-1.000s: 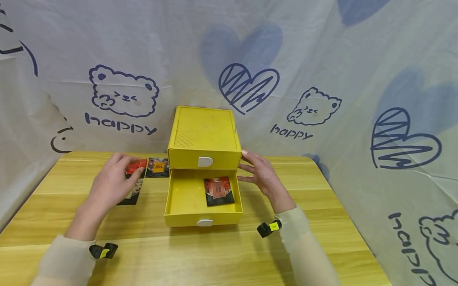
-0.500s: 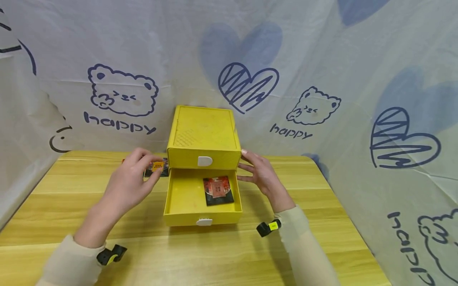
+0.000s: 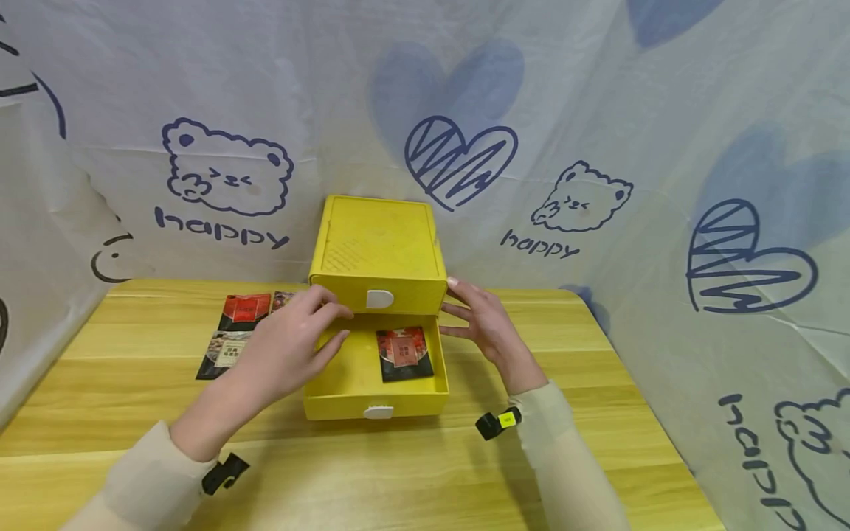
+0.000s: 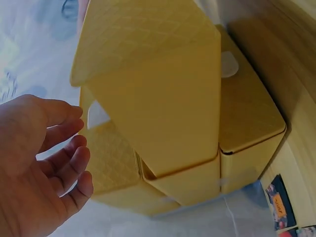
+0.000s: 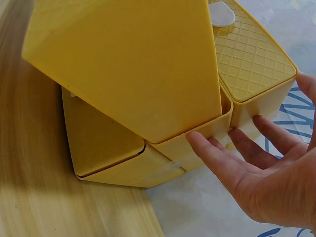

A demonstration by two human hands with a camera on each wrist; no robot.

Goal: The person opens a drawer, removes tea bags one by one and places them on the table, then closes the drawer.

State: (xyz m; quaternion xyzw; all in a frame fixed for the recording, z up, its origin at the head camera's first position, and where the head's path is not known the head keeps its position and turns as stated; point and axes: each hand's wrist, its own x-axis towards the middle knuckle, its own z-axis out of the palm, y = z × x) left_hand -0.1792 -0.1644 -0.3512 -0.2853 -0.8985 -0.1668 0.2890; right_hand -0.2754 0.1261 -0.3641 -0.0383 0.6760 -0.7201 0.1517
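Observation:
A yellow drawer unit (image 3: 380,234) stands against the back cloth with its middle drawer (image 3: 341,376) pulled out. Inside that drawer lies a red and black packet (image 3: 405,354). My left hand (image 3: 285,346), bent loosely with nothing between thumb and fingers, hovers over the drawer's left side, close to the upper drawer front (image 3: 345,291). The fingertips of my right hand (image 3: 490,328) rest against the unit's right side, as the right wrist view also shows. Left of the unit lie a red packet (image 3: 244,310), a pale-labelled packet (image 3: 226,352) and an orange-labelled packet (image 4: 280,202), mostly covered by my left hand in the head view.
A wooden table (image 3: 372,472) carries the unit and packets. White cloth (image 3: 571,96) with bear and heart drawings hangs behind and to the right. Below the pulled-out drawer, another closed drawer (image 5: 101,133) shows in the wrist views.
My left hand has moved right from above the red packet to the drawer unit, uncovering the red and pale-labelled packets. My right hand has stayed at the unit's right side.

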